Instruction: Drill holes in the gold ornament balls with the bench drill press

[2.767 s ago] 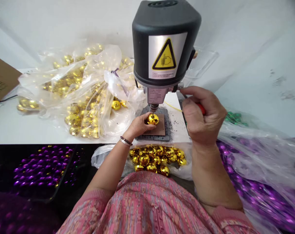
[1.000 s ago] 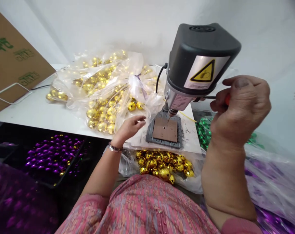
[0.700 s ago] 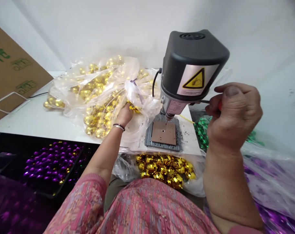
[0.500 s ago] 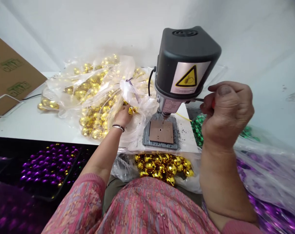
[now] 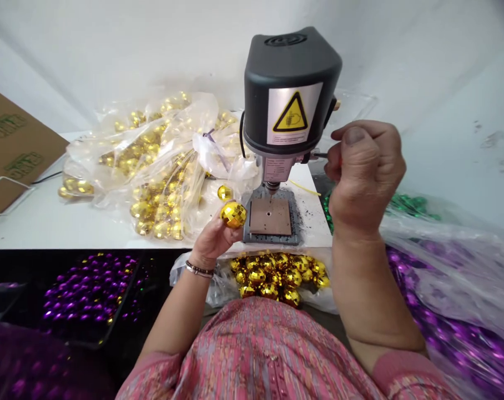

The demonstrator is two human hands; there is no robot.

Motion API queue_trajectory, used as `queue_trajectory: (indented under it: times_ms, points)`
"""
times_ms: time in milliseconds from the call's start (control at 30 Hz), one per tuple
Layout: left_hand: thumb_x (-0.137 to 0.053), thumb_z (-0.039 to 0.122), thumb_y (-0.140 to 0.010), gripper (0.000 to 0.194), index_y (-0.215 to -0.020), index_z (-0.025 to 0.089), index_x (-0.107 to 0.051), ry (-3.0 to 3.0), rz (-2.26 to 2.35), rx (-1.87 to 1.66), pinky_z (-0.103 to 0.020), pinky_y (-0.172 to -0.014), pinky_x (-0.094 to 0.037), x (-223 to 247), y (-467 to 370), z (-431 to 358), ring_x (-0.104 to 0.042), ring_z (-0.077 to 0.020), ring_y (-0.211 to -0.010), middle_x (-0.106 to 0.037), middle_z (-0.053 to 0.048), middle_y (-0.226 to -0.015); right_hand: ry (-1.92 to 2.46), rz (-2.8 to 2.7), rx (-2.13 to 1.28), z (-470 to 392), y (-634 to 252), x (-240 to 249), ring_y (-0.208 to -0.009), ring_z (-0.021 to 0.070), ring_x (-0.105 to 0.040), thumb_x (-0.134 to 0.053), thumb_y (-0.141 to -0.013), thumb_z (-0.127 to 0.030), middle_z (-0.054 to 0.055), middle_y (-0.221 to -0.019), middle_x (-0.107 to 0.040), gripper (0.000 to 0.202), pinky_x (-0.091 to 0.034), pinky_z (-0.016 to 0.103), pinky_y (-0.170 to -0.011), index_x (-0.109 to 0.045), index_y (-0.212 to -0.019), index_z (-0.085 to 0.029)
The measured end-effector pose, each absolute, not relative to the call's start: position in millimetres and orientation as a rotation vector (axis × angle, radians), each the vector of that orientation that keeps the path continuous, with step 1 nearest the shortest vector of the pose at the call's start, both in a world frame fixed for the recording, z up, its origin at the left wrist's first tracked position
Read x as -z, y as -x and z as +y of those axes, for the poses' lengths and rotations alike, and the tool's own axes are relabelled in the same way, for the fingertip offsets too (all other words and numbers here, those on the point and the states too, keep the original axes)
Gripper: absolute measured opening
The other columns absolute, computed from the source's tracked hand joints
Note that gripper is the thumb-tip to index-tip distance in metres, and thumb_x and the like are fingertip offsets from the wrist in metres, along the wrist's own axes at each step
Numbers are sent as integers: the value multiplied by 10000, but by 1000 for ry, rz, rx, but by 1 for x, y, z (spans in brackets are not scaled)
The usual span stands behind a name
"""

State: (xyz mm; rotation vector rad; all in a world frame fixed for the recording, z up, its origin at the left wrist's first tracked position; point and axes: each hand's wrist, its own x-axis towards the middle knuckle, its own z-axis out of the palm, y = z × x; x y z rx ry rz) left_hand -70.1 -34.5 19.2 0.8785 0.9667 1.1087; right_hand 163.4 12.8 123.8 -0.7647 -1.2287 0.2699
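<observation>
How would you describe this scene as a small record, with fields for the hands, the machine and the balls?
left hand: holds one gold ball
right hand: closed on the lever
machine: black drill press, above a brown board
near lap: loose gold balls in plastic
table, left side: bagged gold balls
right side: purple items under plastic

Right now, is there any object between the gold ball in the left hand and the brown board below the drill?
Nothing visible stands between the gold ball in the left hand and the brown board. The drill bit hangs above the board.
</observation>
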Motion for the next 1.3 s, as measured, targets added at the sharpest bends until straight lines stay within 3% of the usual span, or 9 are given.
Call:
queue_trajectory:
  times_ms: [133, 267, 333, 467, 633, 733, 867, 1067, 1300]
  points:
    - [-902, 448, -544, 927, -1362, 278, -500, -946, 963, -1046, -230, -560, -359, -16, 44, -29, -446, -75, -623, -586, 15, -889, 802, -1275, -248, 11, -165, -125, -745, 73, -556, -507, -982, -504, -8, -741, -536, 361, -519, 246, -726, -630, -924, -170]
    - [-802, 440, -718, 750, -1362, 209, -495, -1147, 1130, -921, -233, -596, -433, -14, 35, -17, -542, -99, -666, -622, 7, -879, 891, -1319, -256, 9, -165, -127, -677, 54, -531, -435, -1001, -543, -20, -740, -526, 391, -537, 231, -706, -606, -948, -196]
    - [-786, 439, -729, 688, -1315, 191, -524, -1207, 1230, -886, -227, -599, -452, -13, 34, -12, -572, -106, -690, -637, -4, -913, 858, -1312, -287, 8, -164, -128, -610, 37, -490, -449, -1001, -523, -40, -705, -490, 356, -524, 211, -663, -598, -942, -205]
    - [-789, 448, -705, 612, -1203, 179, -556, -1200, 1279, -869, -218, -556, -440, -12, 30, -2, -551, -82, -611, -611, 21, -866, 792, -1291, -316, 10, -162, -136, -536, 11, -424, -464, -1008, -446, -68, -634, -391, 302, -463, 163, -580, -570, -893, -187]
    - [-778, 440, -714, 548, -1143, 169, -570, -1202, 1295, -852, -205, -535, -421, -15, 24, 8, -536, -65, -565, -608, 29, -826, 804, -1260, -388, 19, -162, -162, -493, -12, -351, -514, -984, -244, -98, -564, -391, 238, -296, 133, -468, -518, -770, -139]
    - [-765, 410, -727, 533, -1155, 154, -580, -1235, 1331, -843, -204, -528, -426, -14, 21, 14, -532, -69, -559, -616, 25, -814, 909, -1252, -413, 32, -163, -177, -508, -34, -337, -498, -985, -370, -111, -562, -347, 357, -293, 110, -531, -481, -724, -127]
    - [-773, 369, -725, 558, -1208, 148, -602, -1286, 1407, -823, -213, -534, -458, -11, 18, 17, -547, -82, -590, -650, -4, -890, 1048, -1174, -501, 54, -163, -192, -518, -78, -312, -406, -892, -603, -126, -602, -318, 567, -298, 92, -626, -528, -751, -68]
    - [-812, 331, -711, 629, -1295, 161, -650, -1481, 1530, -745, -282, -763, -561, -15, 12, 17, -668, -194, -888, -732, -42, -1021, 1137, -1145, -565, 62, -163, -200, -534, -105, -331, -378, -887, -587, -134, -625, -417, 618, -339, 86, -677, -589, -798, -13]
    - [-802, 300, -723, 719, -1399, 140, -618, -1674, 1509, -647, -360, -943, -549, -11, 8, 23, -697, -247, -1014, -763, -76, -1116, 960, -1159, -578, 51, -163, -193, -568, -32, -351, -545, -942, -502, -94, -635, -411, 456, -378, 125, -618, -544, -740, -93]
